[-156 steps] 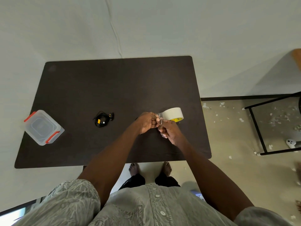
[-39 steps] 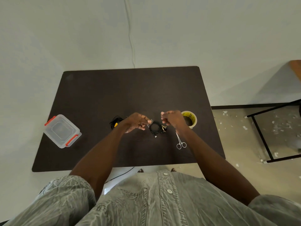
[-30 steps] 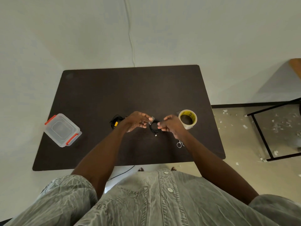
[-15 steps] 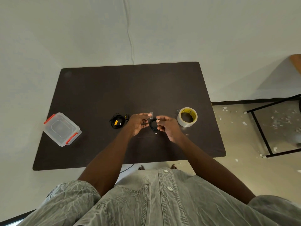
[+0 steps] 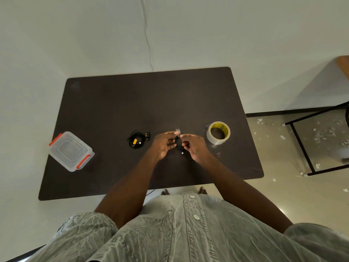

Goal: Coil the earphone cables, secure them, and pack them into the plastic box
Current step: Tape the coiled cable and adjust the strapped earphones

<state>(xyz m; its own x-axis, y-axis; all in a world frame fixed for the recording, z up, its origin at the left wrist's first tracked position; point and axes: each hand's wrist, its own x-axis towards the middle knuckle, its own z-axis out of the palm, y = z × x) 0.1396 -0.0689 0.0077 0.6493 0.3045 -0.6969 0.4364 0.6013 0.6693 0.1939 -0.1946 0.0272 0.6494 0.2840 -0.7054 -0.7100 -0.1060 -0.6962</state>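
While both forearms reach forward over the near edge of the dark bench (image 5: 113,103), the two hands meet just above its middle, knuckles up and fingers curled inward toward each other. The left hand (image 5: 164,144) pinches a small strip of clear tape (image 5: 177,131) between thumb and forefinger at its 12 o'clock tip, and its lower fingers curl against the black coiled earphone cable (image 5: 179,145) held between the hands. The right hand (image 5: 194,146) grips the same coil from the 3 o'clock side, its forefinger reaching up to touch the tape strip. A short cable end with a small plug hangs from the coil at 6 o'clock, just over the bench top.

At 9 o'clock from the hands, near but apart, a second earphone bundle (image 5: 137,141) lies on the bench, black with a yellow band round it. Farther out at 9 o'clock, by the bench's left edge, sits the clear plastic box (image 5: 70,151), lid on, with red latches at both ends. At 3 o'clock from the hands a tape roll (image 5: 218,135) lies flat, its core yellow with black print. Beyond the bench at 3 o'clock a black metal frame (image 5: 302,148) stands on a floor strewn with pale scraps. Bare toes show below the near bench edge.
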